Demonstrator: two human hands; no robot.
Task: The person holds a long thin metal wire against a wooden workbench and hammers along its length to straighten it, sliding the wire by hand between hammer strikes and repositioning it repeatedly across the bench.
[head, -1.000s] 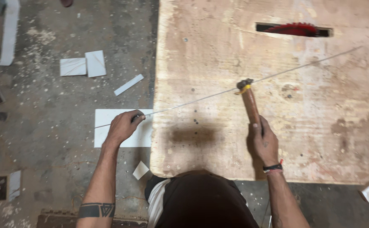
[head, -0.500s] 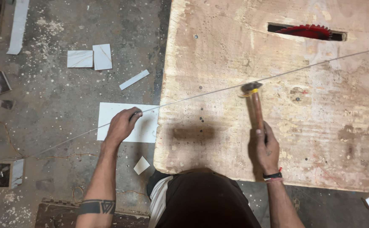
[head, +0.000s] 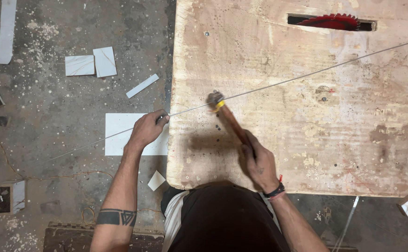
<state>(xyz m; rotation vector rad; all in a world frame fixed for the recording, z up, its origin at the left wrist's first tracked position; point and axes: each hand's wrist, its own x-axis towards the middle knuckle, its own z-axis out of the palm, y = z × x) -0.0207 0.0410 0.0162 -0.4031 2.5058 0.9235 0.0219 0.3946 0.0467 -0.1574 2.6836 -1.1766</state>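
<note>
- 2 hands are at work here: the left hand is closed around a long thin grey metal rod, pinching it just off the edge of the worn, stained plywood table.
- From that left grip the rod runs out across the table, up and away past the red toothed saw blade in its slot; its other end trails behind the grip, over the dusty concrete floor.
- The right hand is wrapped tight around the brown wooden handle of a hammer, whose head sits on or just above the rod, a short way along from the left grip.
- Judging by the rod, which looks nearly straight along its visible length, the hammering seems well along, though I cannot tell what bends remain.
- White tile offcuts lie on the floor, well apart from both grips.
</note>
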